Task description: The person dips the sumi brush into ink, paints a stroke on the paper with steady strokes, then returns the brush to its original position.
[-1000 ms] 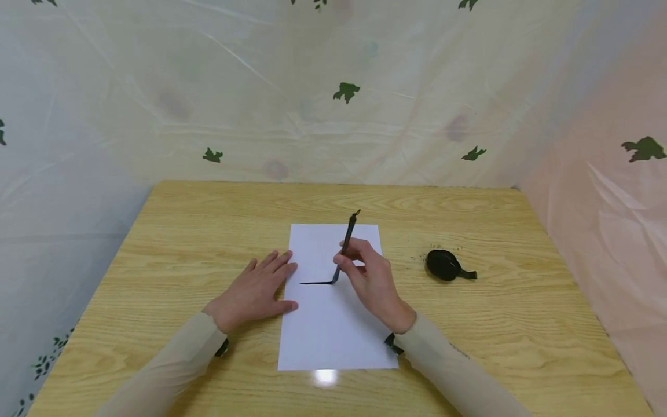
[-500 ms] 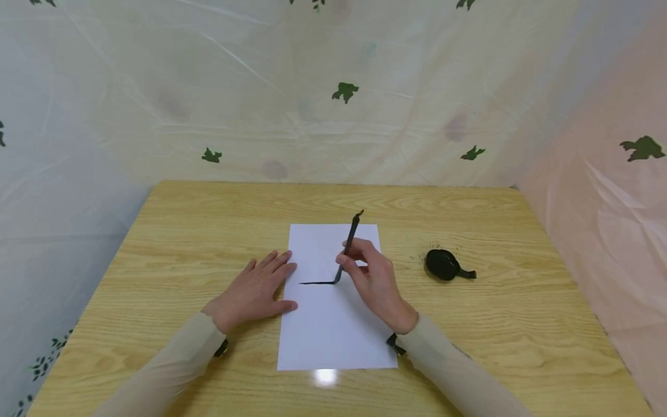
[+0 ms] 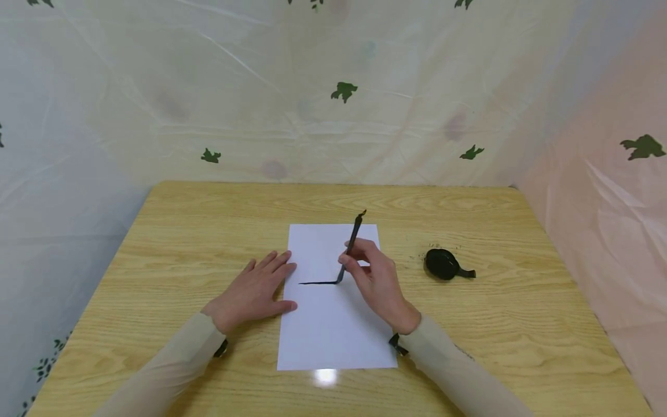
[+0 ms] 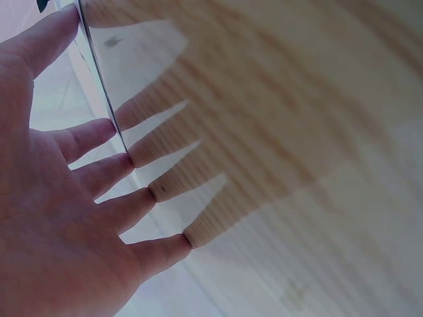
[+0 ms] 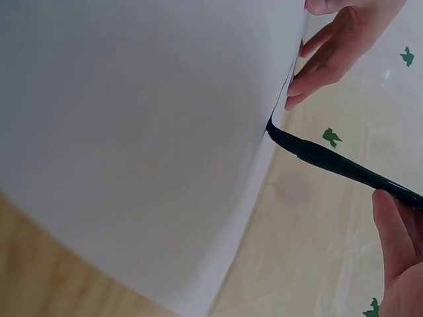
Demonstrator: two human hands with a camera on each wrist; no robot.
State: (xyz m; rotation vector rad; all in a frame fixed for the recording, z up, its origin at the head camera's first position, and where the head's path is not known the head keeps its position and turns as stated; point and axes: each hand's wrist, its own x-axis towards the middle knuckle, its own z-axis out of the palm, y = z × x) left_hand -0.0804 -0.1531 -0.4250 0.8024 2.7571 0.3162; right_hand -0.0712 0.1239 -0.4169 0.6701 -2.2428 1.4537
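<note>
Right grip (image 3: 377,284): thumb and fingers pinched on the brush (image 3: 352,240), closed down to handle width. Handle top sticks up past the fingers, tilted to the right; bristles sit just below the fingertips, bent against the paper (image 3: 333,341). Paper lies flat under the right grip. Black stroke (image 3: 316,283) runs from the bristles out to the left, toward the left grip (image 3: 252,292).

Left grip: fingers straight and spread, has hold of nothing. Thumb and index rest on the paper's left edge, outer fingers on the counter (image 3: 156,249).

Black dish (image 3: 442,264) is on the counter, right of the right grip, well apart from it, stubby handle pointing further right. Dark specks (image 3: 458,248) around its far side. Pale sheet (image 3: 260,104) with green motifs hangs beyond both grips.
</note>
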